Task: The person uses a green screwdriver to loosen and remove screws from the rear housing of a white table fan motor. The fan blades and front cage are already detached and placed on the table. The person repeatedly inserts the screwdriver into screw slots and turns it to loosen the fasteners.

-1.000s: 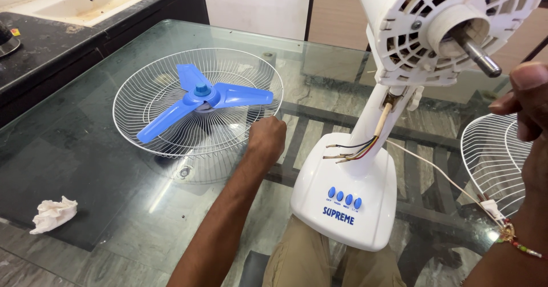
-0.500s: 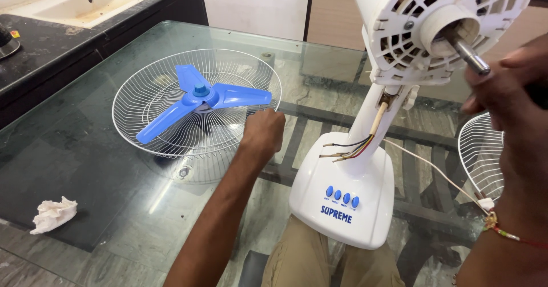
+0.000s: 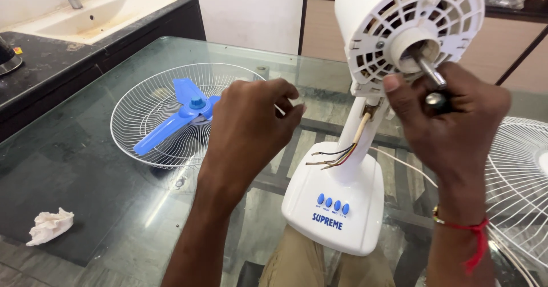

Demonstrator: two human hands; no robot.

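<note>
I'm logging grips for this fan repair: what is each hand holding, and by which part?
The right hand grips a dark tool at the motor shaft, by its handle. Whether the left hand holds anything cannot be told.

- The scene is bright and evenly lit by soft daylight.
- The glass bench (image 3: 103, 167) carries pale reflections and mild glare near its far edge.
- Shadows are faint and soft; a dim one lies under the wire guard (image 3: 142, 121).
- The fan head (image 3: 408, 30) is sharp and nearly washed out white.
- The hands show slight blur.
</note>
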